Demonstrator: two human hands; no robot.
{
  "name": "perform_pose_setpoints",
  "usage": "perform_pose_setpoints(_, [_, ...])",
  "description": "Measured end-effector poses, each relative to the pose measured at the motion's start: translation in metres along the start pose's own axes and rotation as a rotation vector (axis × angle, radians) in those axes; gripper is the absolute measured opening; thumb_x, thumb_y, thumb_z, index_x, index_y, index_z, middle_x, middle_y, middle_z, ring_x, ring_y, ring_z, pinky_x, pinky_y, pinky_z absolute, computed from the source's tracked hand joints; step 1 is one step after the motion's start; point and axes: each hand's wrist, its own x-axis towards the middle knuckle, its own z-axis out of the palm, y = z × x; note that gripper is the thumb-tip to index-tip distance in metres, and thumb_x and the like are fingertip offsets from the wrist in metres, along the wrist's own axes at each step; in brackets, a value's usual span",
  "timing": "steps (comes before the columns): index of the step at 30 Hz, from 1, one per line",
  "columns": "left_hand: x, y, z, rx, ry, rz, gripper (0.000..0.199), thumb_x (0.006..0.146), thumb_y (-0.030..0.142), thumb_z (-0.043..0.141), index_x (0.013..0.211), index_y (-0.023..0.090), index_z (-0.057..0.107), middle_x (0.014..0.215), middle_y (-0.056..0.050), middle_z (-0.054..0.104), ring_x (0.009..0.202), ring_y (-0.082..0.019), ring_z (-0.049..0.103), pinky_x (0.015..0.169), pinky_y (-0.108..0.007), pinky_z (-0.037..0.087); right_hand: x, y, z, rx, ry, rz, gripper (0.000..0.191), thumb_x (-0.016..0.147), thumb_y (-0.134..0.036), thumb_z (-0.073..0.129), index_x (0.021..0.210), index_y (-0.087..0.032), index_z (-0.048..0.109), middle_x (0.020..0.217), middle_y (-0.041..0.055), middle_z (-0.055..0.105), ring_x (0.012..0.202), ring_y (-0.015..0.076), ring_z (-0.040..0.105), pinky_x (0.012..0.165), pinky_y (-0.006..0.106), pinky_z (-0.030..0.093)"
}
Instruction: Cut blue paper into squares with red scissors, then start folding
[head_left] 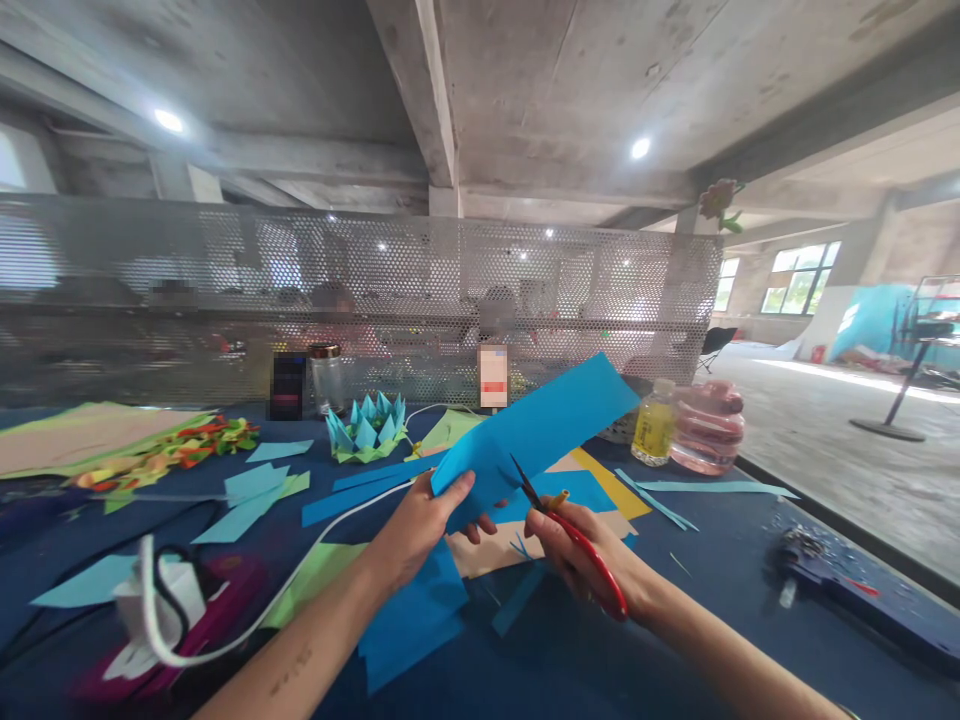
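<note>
A folded sheet of blue paper [559, 410] is pinched in my left hand [442, 510], thumb on top, its long end slanting up to the right. My right hand [574, 545] is wrapped round red-handled scissors [596, 565]. The dark blades point up and left at the lower edge of the blue paper, slightly apart. Beneath my hands lie more blue sheets [416, 615], a pinkish sheet [480, 560] and thin blue offcuts.
At the left are a power strip [217, 600] with a white cable, and orange and green paper pieces [180, 445]. Behind stand a blue paper crown [367, 425], a jar [327, 380] and a phone [493, 375]. Bottles [654, 425] stand right, beyond a dark blue tool [870, 600].
</note>
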Motion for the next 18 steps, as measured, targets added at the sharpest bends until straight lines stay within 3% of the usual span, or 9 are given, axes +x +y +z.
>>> perform_pose_setpoints(9, [0.001, -0.003, -0.002, -0.022, -0.002, 0.002, 0.031, 0.076, 0.046, 0.063, 0.088, 0.018, 0.069, 0.083, -0.007, 0.074, 0.06, -0.019, 0.065, 0.053, -0.028, 0.047, 0.0, 0.0, 0.0, 0.025, -0.002, 0.005, 0.049, 0.081, -0.068, 0.045, 0.075, -0.02, 0.042, 0.051, -0.0079, 0.038, 0.041, 0.0075, 0.039, 0.04, 0.021, 0.03])
perform_pose_setpoints(18, [0.002, 0.001, -0.003, 0.07, 0.067, 0.035, 0.032, 0.077, 0.047, 0.06, 0.073, 0.016, 0.065, 0.06, -0.005, 0.069, 0.048, -0.015, 0.057, 0.055, -0.028, 0.046, 0.003, 0.009, -0.002, 0.064, -0.041, -0.134, 0.044, 0.086, -0.062, 0.044, 0.075, -0.019, 0.043, 0.056, -0.0061, 0.04, 0.049, 0.0088, 0.04, 0.047, 0.022, 0.033])
